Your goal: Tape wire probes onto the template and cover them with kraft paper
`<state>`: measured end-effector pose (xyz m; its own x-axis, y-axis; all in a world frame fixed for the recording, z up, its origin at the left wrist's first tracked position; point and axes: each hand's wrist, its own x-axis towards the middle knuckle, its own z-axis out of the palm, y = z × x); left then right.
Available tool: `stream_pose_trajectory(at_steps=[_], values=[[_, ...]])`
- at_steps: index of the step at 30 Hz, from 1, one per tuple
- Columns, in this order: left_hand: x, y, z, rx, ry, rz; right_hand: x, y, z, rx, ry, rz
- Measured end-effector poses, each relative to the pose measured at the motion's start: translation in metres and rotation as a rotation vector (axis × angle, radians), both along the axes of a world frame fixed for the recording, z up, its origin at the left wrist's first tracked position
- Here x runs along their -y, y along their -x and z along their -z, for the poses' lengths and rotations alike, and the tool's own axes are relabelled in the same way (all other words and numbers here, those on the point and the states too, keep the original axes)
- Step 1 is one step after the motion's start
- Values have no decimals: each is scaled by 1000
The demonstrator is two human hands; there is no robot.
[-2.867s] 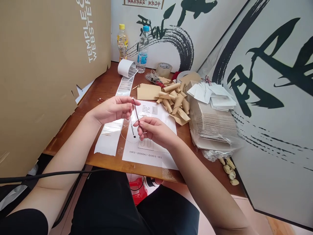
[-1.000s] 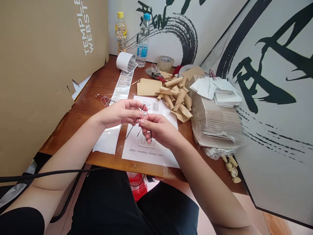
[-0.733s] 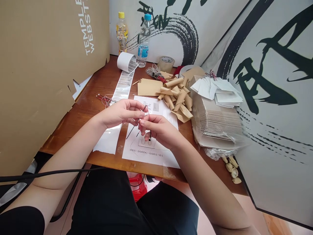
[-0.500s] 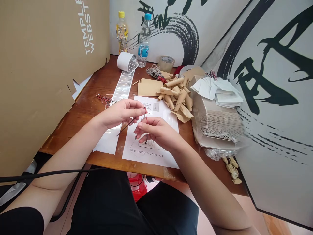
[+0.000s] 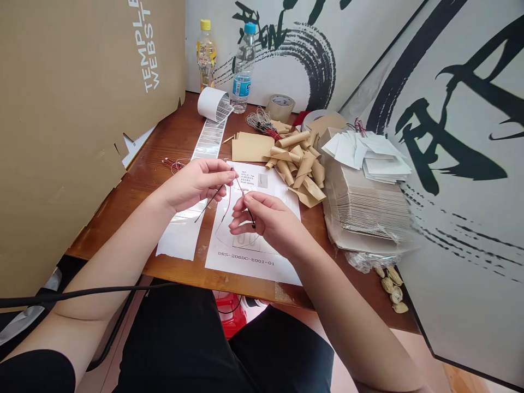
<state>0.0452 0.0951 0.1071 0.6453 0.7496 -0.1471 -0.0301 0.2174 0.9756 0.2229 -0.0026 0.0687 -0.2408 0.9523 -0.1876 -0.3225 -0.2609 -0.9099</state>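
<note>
brush-lettered wall (image 5: 368,33) behind, brown bench (image 5: 172,136) before it, carton (image 5: 90,109) at left. head view: left hand (image 5: 196,183) pinches a thin red-and-black wire (image 5: 253,224) above the printed sheet (image 5: 262,254); right hand (image 5: 268,218), fingers loosely spread half a second ago, now grips its dark stretch, slanting it rightward. suggests one strand being parted from the rest. sheet: "drs-206dc-e001-01", upper print too small. carton: "templ", "webst", cut off.

Red-and-black wires (image 5: 239,186), thin, splayed, held above printed sheet (image 5: 245,266)
</note>
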Motion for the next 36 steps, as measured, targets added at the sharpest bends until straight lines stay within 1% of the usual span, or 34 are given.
stream_pose_trajectory(at_steps=[4, 9, 15, 22, 25, 28, 30, 33, 34, 36], values=[[0, 2, 0, -9, 30, 31, -2, -1, 2, 63, 4, 39], [-1, 2, 3, -45, 57, 36, -3, -2, 1, 34, 26, 71], [0, 1, 4, -43, 51, 40, -4, -4, 3, 55, 16, 33], [-2, 0, 8, -53, 32, 36, -2, -3, 1, 13, 60, -44], [-5, 0, 10, -38, 59, 33, -2, -1, -1, -11, 67, -73], [-7, 1, 10, -52, 72, 23, -1, -1, -3, -23, 83, -69], [-6, 2, 9, -72, 64, 13, -1, 0, -4, 14, 58, -36], [-5, 2, 7, -76, 64, 21, 1, 1, -4, 137, -4, 44], [-4, 2, 7, -73, 62, 26, 1, 1, -3, 165, -13, 47], [-2, 1, 7, -69, 50, 30, 1, 2, 0, 172, -16, 8]])
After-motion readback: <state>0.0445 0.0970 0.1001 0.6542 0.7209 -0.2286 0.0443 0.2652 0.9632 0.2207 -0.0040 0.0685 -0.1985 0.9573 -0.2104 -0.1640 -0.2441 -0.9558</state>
